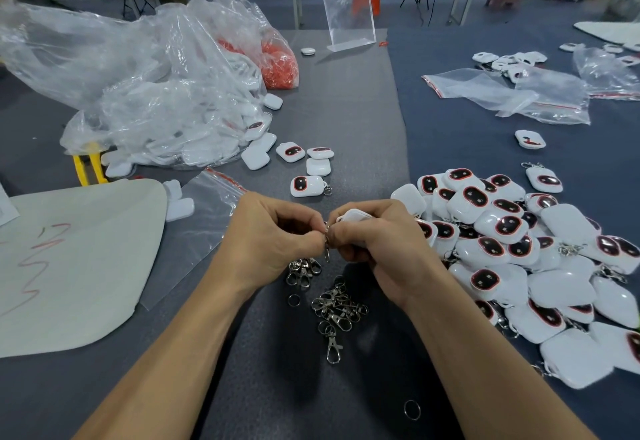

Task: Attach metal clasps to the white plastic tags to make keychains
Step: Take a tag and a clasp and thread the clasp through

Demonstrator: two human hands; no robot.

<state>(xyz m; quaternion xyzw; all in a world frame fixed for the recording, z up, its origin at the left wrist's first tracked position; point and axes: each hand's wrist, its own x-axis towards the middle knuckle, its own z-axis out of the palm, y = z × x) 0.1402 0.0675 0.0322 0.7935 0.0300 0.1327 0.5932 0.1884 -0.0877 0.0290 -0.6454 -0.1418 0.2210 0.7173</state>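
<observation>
At frame centre our left hand [273, 237] pinches a clasp [327, 243] at the tag [354, 215] gripped in our right hand [375, 243] — loose clasps [337, 304] just below, on the table [277, 391].

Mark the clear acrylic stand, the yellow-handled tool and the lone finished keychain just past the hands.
clear acrylic stand [348, 6], head view, on the upright panel.
yellow-handled tool [96, 165], head view, on one yellow handle.
finished keychain [311, 186], head view, on the tag's white face.
</observation>
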